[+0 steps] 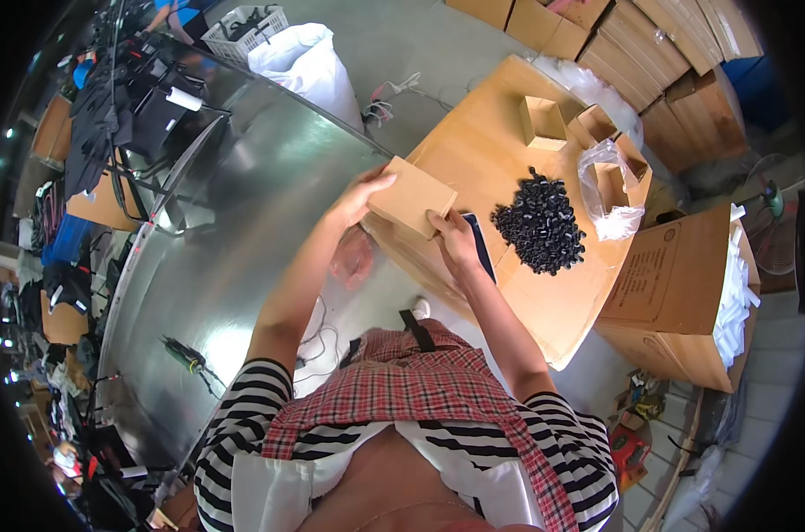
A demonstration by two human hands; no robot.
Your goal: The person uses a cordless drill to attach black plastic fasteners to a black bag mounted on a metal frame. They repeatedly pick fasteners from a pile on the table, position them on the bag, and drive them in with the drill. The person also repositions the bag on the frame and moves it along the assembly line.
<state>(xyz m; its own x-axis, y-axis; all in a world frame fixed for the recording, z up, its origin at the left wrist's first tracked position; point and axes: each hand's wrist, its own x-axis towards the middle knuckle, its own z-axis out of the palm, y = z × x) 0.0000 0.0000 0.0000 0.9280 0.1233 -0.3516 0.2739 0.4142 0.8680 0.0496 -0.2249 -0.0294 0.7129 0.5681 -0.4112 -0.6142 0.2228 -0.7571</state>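
A small brown cardboard box (413, 197) is held up between my hands, over the gap where the metal table meets the cardboard-covered table. My left hand (360, 199) grips its left end, thumb lying along the top edge. At its lower right corner, my right hand (455, 238) is closed on it with the thumb on the near face. Just beyond my right wrist a dark flat phone-like object (479, 246) lies on the cardboard-covered table (451, 142). To the right of it spreads a heap of small black plastic pieces (541, 223).
Several open small boxes (543, 122) and a clear plastic bag (617, 222) stand at the table's far right. The metal table (269, 168) fills the left, with a green-handled tool (185, 356) on it. A white sack (306, 71) stands beyond; a large carton (664, 284) is at right.
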